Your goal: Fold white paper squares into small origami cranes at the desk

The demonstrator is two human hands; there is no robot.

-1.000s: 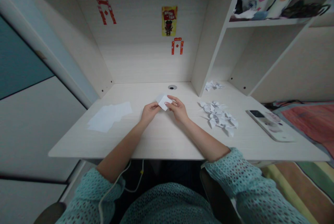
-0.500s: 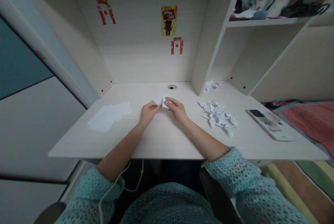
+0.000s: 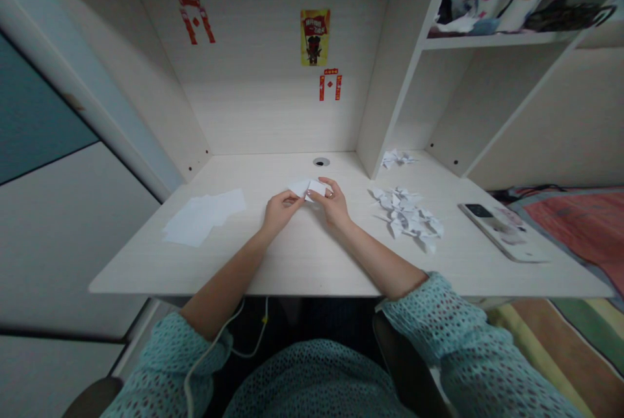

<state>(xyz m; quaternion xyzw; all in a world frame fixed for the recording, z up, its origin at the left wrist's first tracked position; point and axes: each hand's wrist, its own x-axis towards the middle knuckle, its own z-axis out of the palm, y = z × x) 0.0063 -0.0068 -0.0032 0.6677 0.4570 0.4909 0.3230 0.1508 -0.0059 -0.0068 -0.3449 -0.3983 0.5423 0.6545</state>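
Note:
Between my hands, just over the desk, is a small folded piece of white paper (image 3: 316, 186). My left hand (image 3: 281, 211) pinches its left part between thumb and fingers. On the other side my right hand (image 3: 334, 202) grips the folded flap, thumb in front and fingers at the upper edge; a ring shows on one finger. The fingers hide part of the paper's lower edge. Left of my hands lie overlapping flat white sheets (image 3: 205, 216). To the right is a pile of small folded paper pieces (image 3: 408, 213).
A phone (image 3: 504, 233) lies at the desk's right, camera side up. More folded paper pieces (image 3: 397, 158) sit behind the upright divider (image 3: 407, 80). A cable hole (image 3: 322, 162) is near the back panel. A white cable (image 3: 209, 346) hangs by my left sleeve.
My right hand has turned slightly and its fingers have shifted on the paper, so more of the folded flap shows. My left hand keeps its pinch almost in place.

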